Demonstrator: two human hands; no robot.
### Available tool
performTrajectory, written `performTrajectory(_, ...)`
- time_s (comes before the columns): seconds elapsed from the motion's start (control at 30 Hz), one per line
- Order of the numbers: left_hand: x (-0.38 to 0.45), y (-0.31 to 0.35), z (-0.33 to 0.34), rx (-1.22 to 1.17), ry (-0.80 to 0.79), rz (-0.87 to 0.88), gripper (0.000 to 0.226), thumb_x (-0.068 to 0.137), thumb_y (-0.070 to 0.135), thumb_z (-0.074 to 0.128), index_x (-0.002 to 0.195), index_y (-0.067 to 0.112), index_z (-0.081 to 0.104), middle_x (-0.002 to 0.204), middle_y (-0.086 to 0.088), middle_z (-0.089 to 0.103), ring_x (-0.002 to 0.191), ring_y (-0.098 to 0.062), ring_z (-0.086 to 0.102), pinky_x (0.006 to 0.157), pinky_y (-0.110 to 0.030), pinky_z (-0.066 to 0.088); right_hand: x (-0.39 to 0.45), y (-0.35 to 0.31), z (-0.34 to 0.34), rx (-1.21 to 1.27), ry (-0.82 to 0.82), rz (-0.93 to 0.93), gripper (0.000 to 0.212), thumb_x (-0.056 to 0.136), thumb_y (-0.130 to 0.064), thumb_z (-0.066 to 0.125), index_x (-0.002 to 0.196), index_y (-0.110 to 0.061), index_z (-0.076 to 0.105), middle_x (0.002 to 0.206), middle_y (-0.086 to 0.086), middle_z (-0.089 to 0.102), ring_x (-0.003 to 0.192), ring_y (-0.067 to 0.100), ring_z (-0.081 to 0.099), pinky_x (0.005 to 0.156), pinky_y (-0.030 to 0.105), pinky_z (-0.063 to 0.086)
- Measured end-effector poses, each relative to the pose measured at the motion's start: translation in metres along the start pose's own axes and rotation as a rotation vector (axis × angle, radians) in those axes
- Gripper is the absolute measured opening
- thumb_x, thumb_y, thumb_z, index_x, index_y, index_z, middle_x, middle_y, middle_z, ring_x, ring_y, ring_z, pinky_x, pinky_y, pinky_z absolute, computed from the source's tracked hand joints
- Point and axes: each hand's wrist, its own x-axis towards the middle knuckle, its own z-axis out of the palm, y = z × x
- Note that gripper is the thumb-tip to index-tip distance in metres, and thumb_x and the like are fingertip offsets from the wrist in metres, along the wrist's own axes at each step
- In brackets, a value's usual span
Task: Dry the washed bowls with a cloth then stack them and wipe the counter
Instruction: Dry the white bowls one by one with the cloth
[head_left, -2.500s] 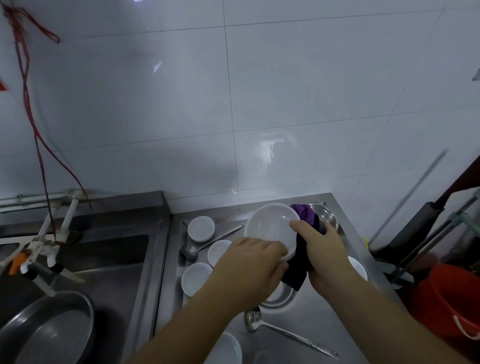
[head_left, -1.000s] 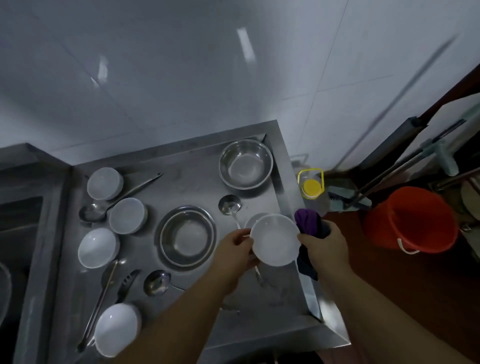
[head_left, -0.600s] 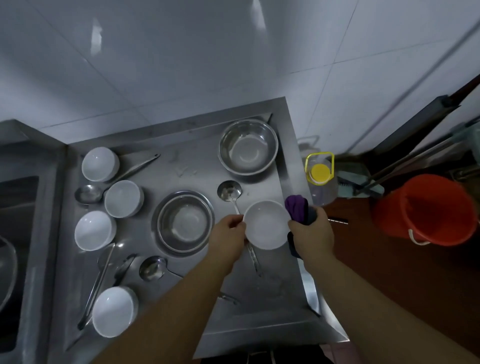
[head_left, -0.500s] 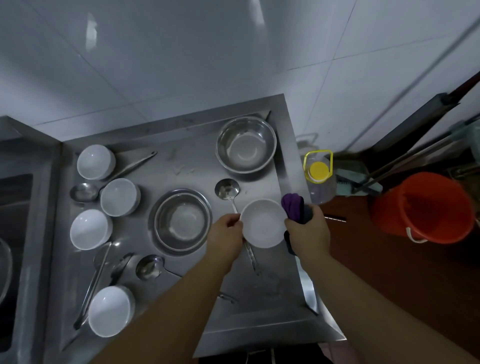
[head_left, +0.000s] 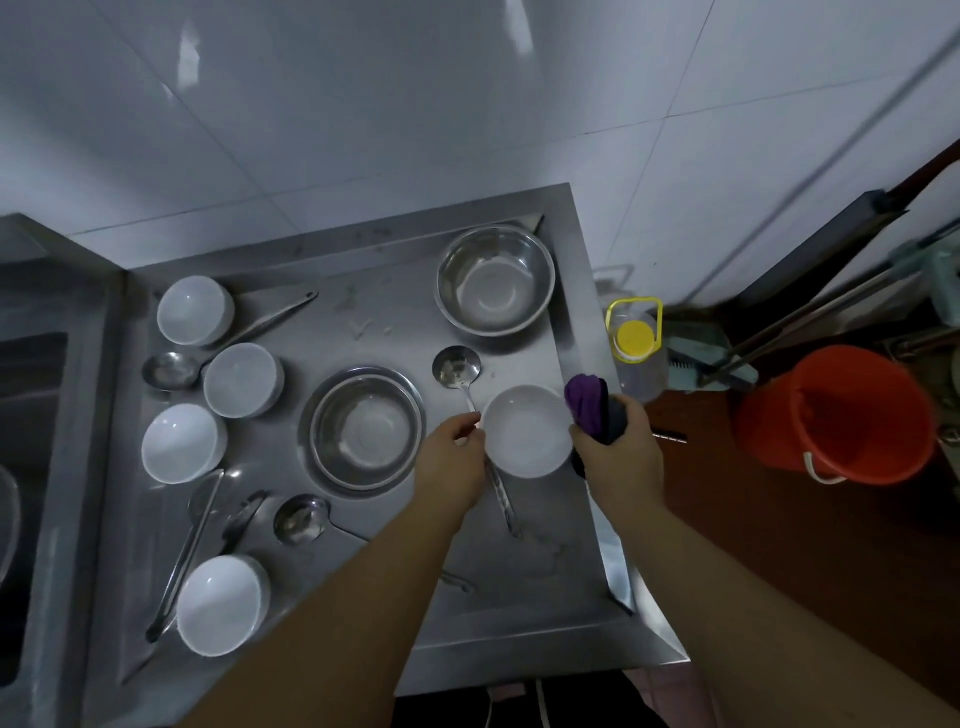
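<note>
A white bowl (head_left: 527, 431) is low over the right side of the steel counter (head_left: 363, 322), mouth up. My left hand (head_left: 452, 462) grips its left rim. At the bowl's right rim, my right hand (head_left: 621, 449) is shut on a bunched purple and dark cloth (head_left: 589, 405). Whether the bowl rests on the counter I cannot tell. Several more white bowls stand along the counter's left side, such as one at the back (head_left: 195, 310) and one at the front (head_left: 222, 605).
Two steel bowls sit on the counter, one at the back right (head_left: 496, 280) and one in the middle (head_left: 363, 428). Ladles (head_left: 457, 369) and tongs (head_left: 182, 556) lie among them. A sink (head_left: 31, 415) is on the left. On the floor to the right stand a yellow-capped jug (head_left: 636, 345) and an orange bucket (head_left: 836, 413).
The view has swung from the wall down onto the counter. The bowl in both hands has come down from in front of the wall to the counter's right side.
</note>
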Motion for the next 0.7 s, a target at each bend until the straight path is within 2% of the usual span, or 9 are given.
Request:
performTrajectory(0.07,-0.006,0.001,-0.011,0.068,-0.004,0.019,0.031,0.100,0.029,0.062,0.130,0.032,0.069,0.108,0.020,0.065,0.103,-0.018,0.070,0.099,-0.049,0.060,-0.004,0.001,-0.008,-0.035,0.012,-0.021,0.038,0.087,-0.030,0.083,0.113,-0.038,0.057,0.096,-0.017,0.065,0.083,0.000,0.061,0.063,0.028,0.046)
performTrajectory(0.13,-0.012,-0.001,-0.024,0.168,-0.008,0.052,0.033,0.103,0.030,0.060,0.134,0.030,0.067,0.118,0.012,0.067,0.104,-0.020,0.070,0.099,-0.046,0.059,-0.011,0.001,-0.015,-0.070,0.023,-0.041,0.039,0.086,-0.036,0.084,0.113,-0.044,0.056,0.095,-0.016,0.067,0.082,0.002,0.063,0.061,0.030,0.046)
performTrajectory(0.2,-0.019,-0.005,-0.038,0.290,-0.010,0.117,0.032,0.104,0.029,0.059,0.135,0.027,0.067,0.126,0.006,0.068,0.102,-0.014,0.067,0.095,-0.034,0.055,-0.021,0.001,-0.021,-0.119,0.018,-0.073,0.039,0.086,-0.037,0.083,0.110,-0.049,0.054,0.092,-0.015,0.067,0.078,0.005,0.064,0.059,0.030,0.045)
performTrajectory(0.27,-0.028,-0.011,-0.053,0.389,-0.027,0.163,0.032,0.104,0.029,0.060,0.134,0.026,0.068,0.128,0.005,0.069,0.101,-0.011,0.065,0.091,-0.029,0.051,-0.034,0.001,-0.023,-0.168,-0.004,-0.108,0.038,0.086,-0.033,0.082,0.105,-0.049,0.052,0.087,-0.012,0.067,0.074,0.009,0.065,0.058,0.033,0.047)
performTrajectory(0.33,-0.037,-0.016,-0.068,0.453,-0.045,0.180,0.032,0.103,0.031,0.060,0.134,0.027,0.067,0.129,0.005,0.067,0.103,-0.010,0.066,0.094,-0.032,0.053,-0.050,-0.001,-0.022,-0.207,-0.021,-0.127,0.037,0.086,-0.030,0.082,0.104,-0.045,0.053,0.084,-0.009,0.067,0.074,0.016,0.066,0.060,0.037,0.050)
performTrajectory(0.43,-0.047,-0.028,-0.093,0.531,-0.056,0.200,0.031,0.102,0.032,0.060,0.133,0.027,0.067,0.128,0.004,0.067,0.107,-0.013,0.066,0.096,-0.034,0.054,-0.076,-0.007,-0.012,-0.275,-0.032,-0.191,0.038,0.085,-0.023,0.081,0.096,-0.043,0.051,0.079,-0.008,0.062,0.069,0.016,0.061,0.057,0.036,0.043)
performTrajectory(0.5,-0.051,-0.038,-0.113,0.592,-0.067,0.220,0.032,0.102,0.033,0.060,0.133,0.026,0.066,0.129,0.002,0.066,0.109,-0.015,0.066,0.097,-0.034,0.053,-0.094,-0.011,0.000,-0.296,-0.054,-0.230,0.036,0.085,-0.015,0.078,0.094,-0.038,0.051,0.076,-0.006,0.058,0.067,0.019,0.058,0.057,0.040,0.045)
performTrajectory(0.6,-0.052,-0.057,-0.145,0.676,-0.081,0.237,0.037,0.103,0.035,0.058,0.138,0.025,0.063,0.138,-0.001,0.063,0.121,-0.020,0.063,0.104,-0.037,0.050,-0.119,-0.016,0.025,-0.374,-0.126,-0.226,0.030,0.086,-0.012,0.076,0.101,-0.028,0.057,0.081,-0.001,0.061,0.072,0.023,0.061,0.059,0.039,0.047)
performTrajectory(0.7,-0.050,-0.076,-0.180,0.748,-0.102,0.213,0.040,0.104,0.036,0.055,0.143,0.026,0.059,0.146,-0.001,0.057,0.128,-0.022,0.059,0.106,-0.039,0.050,-0.144,-0.022,0.059,-0.444,-0.197,-0.215,0.032,0.087,-0.009,0.073,0.108,-0.028,0.057,0.089,0.001,0.063,0.080,0.023,0.063,0.066,0.040,0.051)
